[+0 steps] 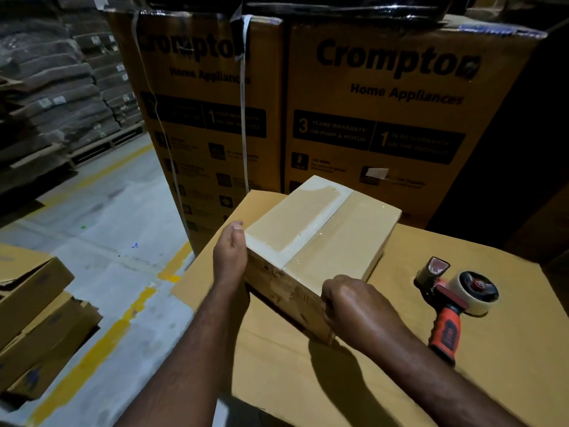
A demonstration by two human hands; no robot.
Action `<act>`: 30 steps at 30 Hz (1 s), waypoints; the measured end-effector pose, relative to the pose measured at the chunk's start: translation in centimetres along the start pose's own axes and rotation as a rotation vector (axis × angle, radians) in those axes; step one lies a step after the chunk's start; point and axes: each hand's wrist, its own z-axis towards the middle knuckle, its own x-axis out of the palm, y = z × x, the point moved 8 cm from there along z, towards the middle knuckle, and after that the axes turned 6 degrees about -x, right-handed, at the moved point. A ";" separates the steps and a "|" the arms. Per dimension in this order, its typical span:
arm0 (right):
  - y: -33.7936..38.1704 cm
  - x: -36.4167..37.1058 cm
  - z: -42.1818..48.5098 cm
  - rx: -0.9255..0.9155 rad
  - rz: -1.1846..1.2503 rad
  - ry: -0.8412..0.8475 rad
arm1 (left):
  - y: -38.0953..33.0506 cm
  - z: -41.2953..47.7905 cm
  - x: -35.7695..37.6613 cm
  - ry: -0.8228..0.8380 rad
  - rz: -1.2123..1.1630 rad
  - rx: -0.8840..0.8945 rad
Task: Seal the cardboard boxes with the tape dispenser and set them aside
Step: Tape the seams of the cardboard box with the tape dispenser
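I see the small box [354,232] held between both hands over the big cardboard sheet [462,380] that serves as the work surface. The left hand [229,254] lies flat against the box's left side, fingers straight and thumb at the top edge. The right hand [354,306] is curled round the box's near corner, gripping it. The box's flaps are shut, with a strip of clear tape [314,234] running across the top and down the near face, so I cannot tell what is inside. The tape dispenser [452,297] lies on its side right of the box, apart from both hands. Behind the box stand two large printed cartons [385,118]. Left of it, on the floor, lie stacked brown cartons [37,318].
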 end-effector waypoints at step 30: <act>-1.0 0.2 9.6 -0.353 0.093 -0.130 | 1.2 -3.1 2.2 -0.003 -0.078 0.036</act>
